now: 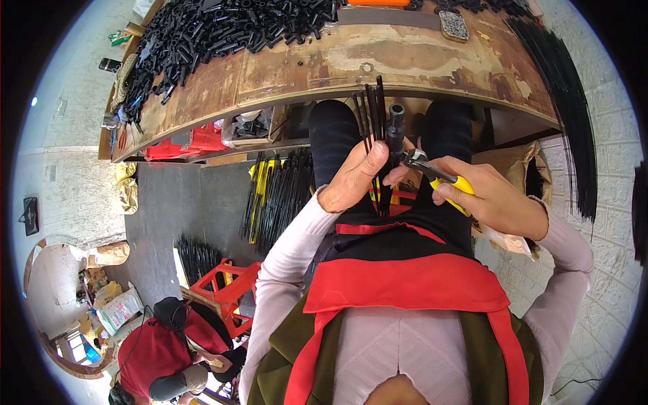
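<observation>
Over my lap, my left hand (356, 177) is closed around a few thin black rods (370, 115) that point up toward the table. A dark tubular fitting (396, 127) with a round open end stands beside the rods, against my left fingers. My right hand (498, 197) grips pliers (464, 184) with yellow handles. Their metal jaws meet the side of the fitting near my left fingertips; whether they pinch anything there is too small to tell.
A worn wooden table (405, 61) spans the front, with a heap of black tubular parts (223, 30) at its far left. A small tin (453, 25) stands far right. Long black rods (563, 88) hang off the right end. A person (158, 351) works at lower left, near a red stool (229, 287).
</observation>
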Tool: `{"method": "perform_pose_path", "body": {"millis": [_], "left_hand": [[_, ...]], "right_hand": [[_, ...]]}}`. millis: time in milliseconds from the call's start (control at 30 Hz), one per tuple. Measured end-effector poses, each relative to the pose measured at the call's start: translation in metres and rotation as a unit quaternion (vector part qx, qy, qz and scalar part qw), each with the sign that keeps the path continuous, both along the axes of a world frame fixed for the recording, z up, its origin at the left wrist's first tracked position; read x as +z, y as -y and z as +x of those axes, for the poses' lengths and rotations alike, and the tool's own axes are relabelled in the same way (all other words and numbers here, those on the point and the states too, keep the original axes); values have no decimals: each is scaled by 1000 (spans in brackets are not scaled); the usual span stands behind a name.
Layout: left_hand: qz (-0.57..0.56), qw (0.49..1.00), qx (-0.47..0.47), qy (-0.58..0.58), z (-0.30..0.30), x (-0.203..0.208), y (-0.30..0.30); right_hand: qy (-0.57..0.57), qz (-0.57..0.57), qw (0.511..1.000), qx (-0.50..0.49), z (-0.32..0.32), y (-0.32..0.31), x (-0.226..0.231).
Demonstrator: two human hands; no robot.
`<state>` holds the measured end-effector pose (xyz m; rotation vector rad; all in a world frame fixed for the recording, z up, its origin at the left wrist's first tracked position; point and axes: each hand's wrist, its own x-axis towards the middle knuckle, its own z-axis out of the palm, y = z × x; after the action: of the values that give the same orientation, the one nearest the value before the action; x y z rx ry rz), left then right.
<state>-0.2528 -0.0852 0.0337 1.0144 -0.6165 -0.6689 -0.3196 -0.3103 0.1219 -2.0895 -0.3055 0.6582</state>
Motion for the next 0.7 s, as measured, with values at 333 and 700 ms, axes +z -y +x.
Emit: {"method": "perform_pose_path", "body": {"millis": [333, 700], "left_hand": [[8, 1000, 12, 22, -1, 1, -1], [28, 998, 32, 48, -6, 1, -2]], "right_hand": [[-34, 7, 999, 0, 7, -7, 12], [-471, 191, 861, 6, 33, 4, 20]]}}
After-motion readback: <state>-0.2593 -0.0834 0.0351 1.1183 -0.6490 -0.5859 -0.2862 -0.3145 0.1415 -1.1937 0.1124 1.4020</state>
